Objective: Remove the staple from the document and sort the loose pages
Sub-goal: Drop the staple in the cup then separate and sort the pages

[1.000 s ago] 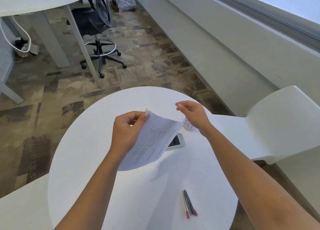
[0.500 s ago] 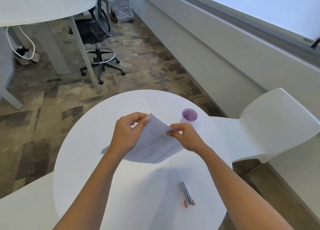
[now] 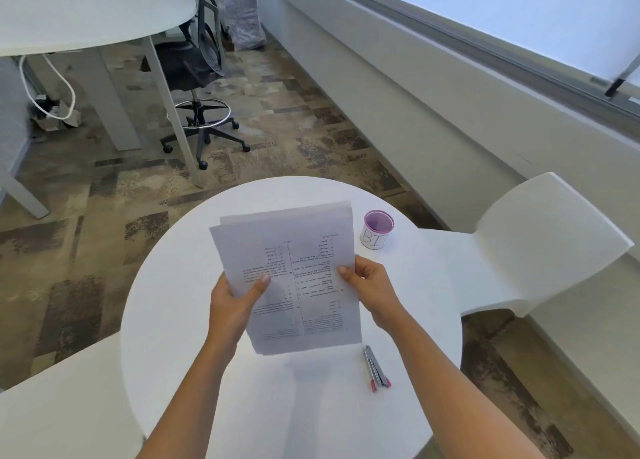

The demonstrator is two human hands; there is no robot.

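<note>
I have the pages point(image 3: 294, 278) lifted over the round table point(image 3: 194, 372), left hand point(image 3: 235, 306) and right hand point(image 3: 372, 285) each pinching a side edge, probably to square them. The staple remover point(image 3: 376, 368) lies near right.

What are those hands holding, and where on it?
A stack of white printed pages: left hand grips its left edge, right hand its right edge.

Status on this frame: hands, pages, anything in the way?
Left hand and right hand both gripping the pages, held up over the table. Sheets fanned at top. Staple remover and cup lie clear.
</note>
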